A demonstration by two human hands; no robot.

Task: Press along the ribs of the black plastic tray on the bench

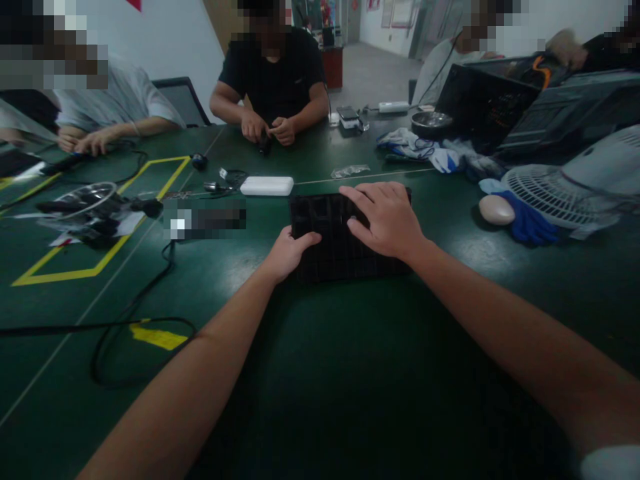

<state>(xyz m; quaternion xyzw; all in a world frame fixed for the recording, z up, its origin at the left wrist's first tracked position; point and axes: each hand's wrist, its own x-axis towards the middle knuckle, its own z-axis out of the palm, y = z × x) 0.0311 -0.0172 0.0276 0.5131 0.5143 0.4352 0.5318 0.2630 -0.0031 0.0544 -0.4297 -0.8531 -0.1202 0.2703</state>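
Spreading its grip loosely across the black tray [333, 252] mid-frame, the right hand [389, 219] rests; the left hand [287, 255] clasps the left edge.

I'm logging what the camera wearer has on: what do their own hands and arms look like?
The left hand and right hand are ungloved, with no watch or bracelet showing. Both forearms are bare; a pale edge, probably a sleeve, shows on the right arm.
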